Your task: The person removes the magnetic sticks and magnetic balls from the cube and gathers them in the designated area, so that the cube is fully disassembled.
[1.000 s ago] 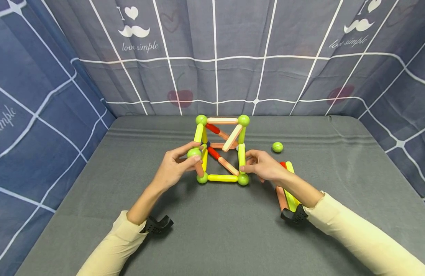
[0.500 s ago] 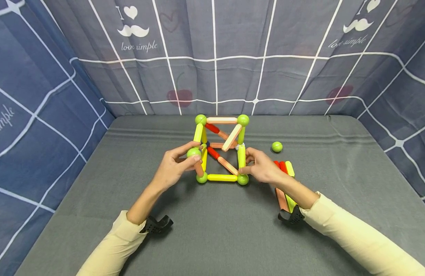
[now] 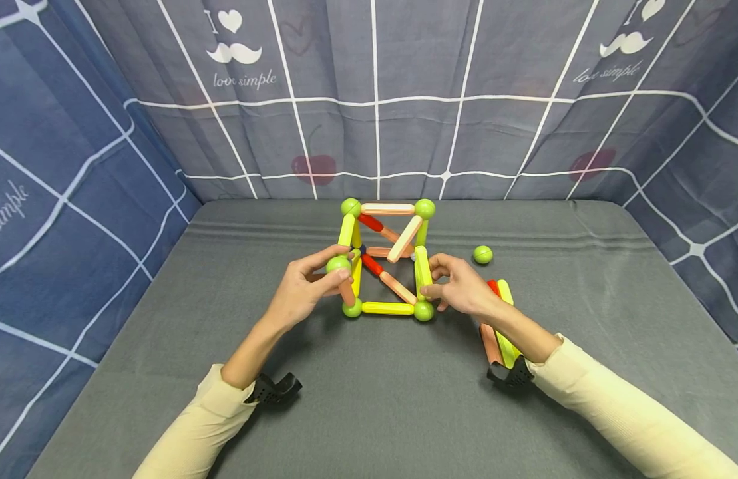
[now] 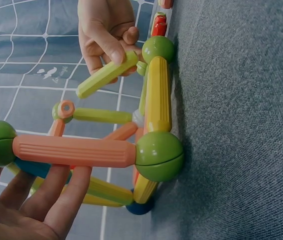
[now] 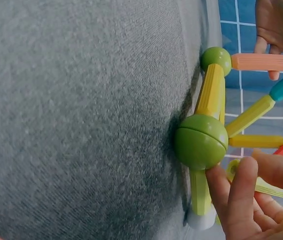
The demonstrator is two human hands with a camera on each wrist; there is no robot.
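Observation:
A frame of magnetic sticks and balls stands on the table. My left hand [image 3: 299, 289] grips the green ball [image 3: 339, 266] at its near left upper corner, atop an upright salmon stick [image 4: 74, 151]. Opposite it, my right hand [image 3: 461, 286] pinches a yellow-green stick [image 4: 106, 75] between thumb and fingers. That stick leans over the near right green ball [image 5: 201, 142], its lower end close above the ball. A yellow stick [image 3: 388, 309] joins the two near bottom balls. From the far right top ball [image 3: 424, 209], a pale orange stick [image 3: 404, 237] juts toward me, its near end unattached.
One loose green ball [image 3: 483, 255] lies right of the frame. Several sticks, with a salmon one [image 3: 490, 343] among them, lie side by side under my right forearm. A patterned curtain [image 3: 404, 133] hangs behind the grey table [image 3: 369, 399].
The stick in my right hand has tilted and now stands apart from the frame's lower right stick in the head view. My right hand shifted slightly; my left hand stayed at its corner.

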